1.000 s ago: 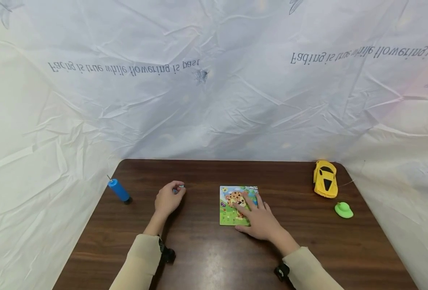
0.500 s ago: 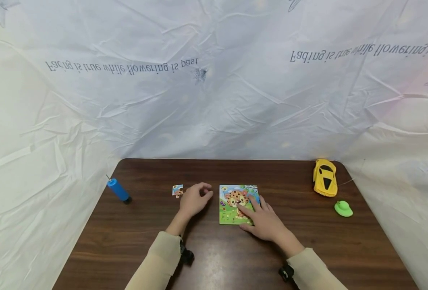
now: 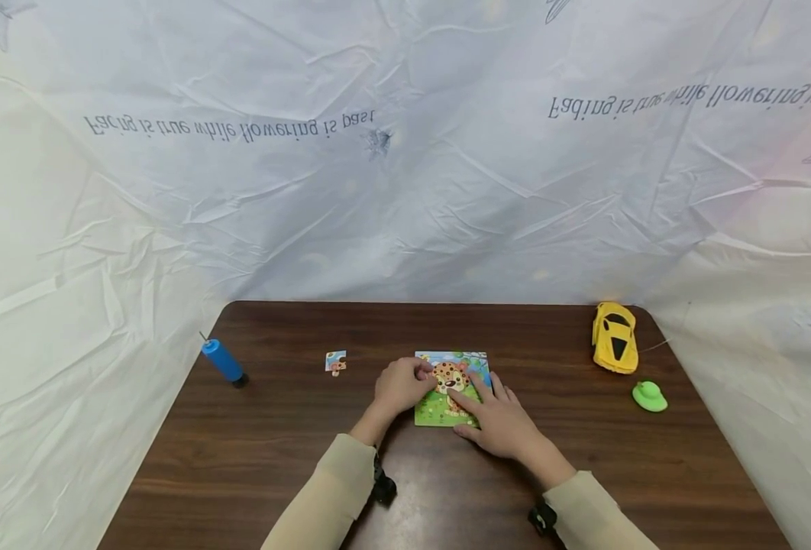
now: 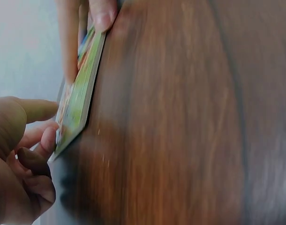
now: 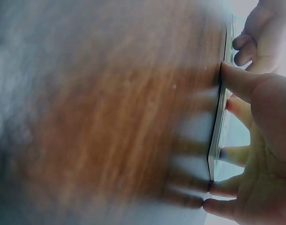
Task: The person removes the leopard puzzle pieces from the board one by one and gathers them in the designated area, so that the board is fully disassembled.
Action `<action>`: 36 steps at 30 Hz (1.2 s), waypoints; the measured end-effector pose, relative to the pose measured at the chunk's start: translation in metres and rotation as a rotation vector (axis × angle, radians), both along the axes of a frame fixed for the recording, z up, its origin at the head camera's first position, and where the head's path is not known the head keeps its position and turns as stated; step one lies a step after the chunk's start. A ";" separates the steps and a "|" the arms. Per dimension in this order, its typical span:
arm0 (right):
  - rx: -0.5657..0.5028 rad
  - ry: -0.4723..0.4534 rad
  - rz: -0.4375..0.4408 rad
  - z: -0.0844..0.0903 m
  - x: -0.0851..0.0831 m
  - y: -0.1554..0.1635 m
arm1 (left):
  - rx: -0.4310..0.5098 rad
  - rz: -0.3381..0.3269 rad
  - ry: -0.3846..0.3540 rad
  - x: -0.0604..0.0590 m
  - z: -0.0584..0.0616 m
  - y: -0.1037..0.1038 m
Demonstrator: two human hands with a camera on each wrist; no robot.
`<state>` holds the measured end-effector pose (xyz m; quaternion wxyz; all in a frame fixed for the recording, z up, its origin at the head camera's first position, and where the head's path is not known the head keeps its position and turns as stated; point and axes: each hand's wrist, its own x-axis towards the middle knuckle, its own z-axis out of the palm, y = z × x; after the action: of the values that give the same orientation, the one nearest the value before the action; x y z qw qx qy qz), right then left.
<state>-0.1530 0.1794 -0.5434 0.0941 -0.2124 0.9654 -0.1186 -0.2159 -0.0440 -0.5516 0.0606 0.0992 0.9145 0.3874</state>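
The puzzle lies flat near the middle of the dark wooden surface, a small square board printed with a spotted leopard face over green grass and a blue sky. It looks thin, stiff and light, likely to slide on the smooth wood unless it is pinned down. Its cut pieces probably lift out easily, so the edges and corners seem the safest places to take hold, with flat pressure on top to steady it.

The left hand sits at the puzzle's left edge. From the left wrist view its fingers are curled, the tips meeting the board's corner, seemingly pinching or prying there, though whether one piece is gripped cannot be told.

The right hand rests on the near right part of the board, fingers spread and fairly straight, the forefinger pressing on the leopard picture. In the right wrist view the thumb butts against the board's thin edge while the other fingers lie over the top.

A loose piece lies apart on the surface to the left. Farther left stands a blue cylinder. At the far right are a yellow toy car and, just nearer, a green toy.
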 end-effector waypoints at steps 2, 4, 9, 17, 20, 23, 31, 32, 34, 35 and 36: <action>-0.002 -0.004 -0.002 0.000 0.000 0.000 | -0.015 0.004 0.005 0.001 0.000 0.004; -0.002 -0.004 -0.004 0.000 0.000 0.000 | -0.030 0.018 0.003 0.002 -0.001 0.009; 0.006 0.004 -0.002 0.002 0.000 -0.001 | -0.042 0.060 -0.013 0.004 0.000 0.016; 0.007 0.023 0.005 0.000 0.000 0.000 | -0.105 0.120 0.006 0.007 0.000 0.022; 0.007 0.030 0.008 -0.001 0.000 0.000 | -0.135 0.142 0.015 0.008 0.001 0.023; 0.010 0.032 0.009 -0.002 0.000 0.000 | -0.134 0.149 0.018 0.009 0.001 0.024; 0.000 0.024 0.002 -0.002 0.000 0.000 | -0.099 0.151 0.028 0.011 -0.002 0.023; 0.001 0.024 0.002 -0.002 0.000 0.000 | -0.099 0.153 0.031 0.011 -0.003 0.023; 0.003 0.027 0.001 -0.002 0.000 0.000 | -0.095 0.156 0.039 0.011 -0.004 0.023; 0.003 0.028 0.001 -0.002 0.000 -0.001 | -0.092 0.156 0.042 0.011 -0.005 0.023; 0.004 0.029 0.001 -0.002 0.000 -0.001 | -0.090 0.156 0.044 0.011 -0.005 0.023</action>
<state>-0.1528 0.1787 -0.5450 0.0805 -0.2143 0.9668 -0.1138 -0.2046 -0.0215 -0.5570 0.0146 0.0333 0.9370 0.3474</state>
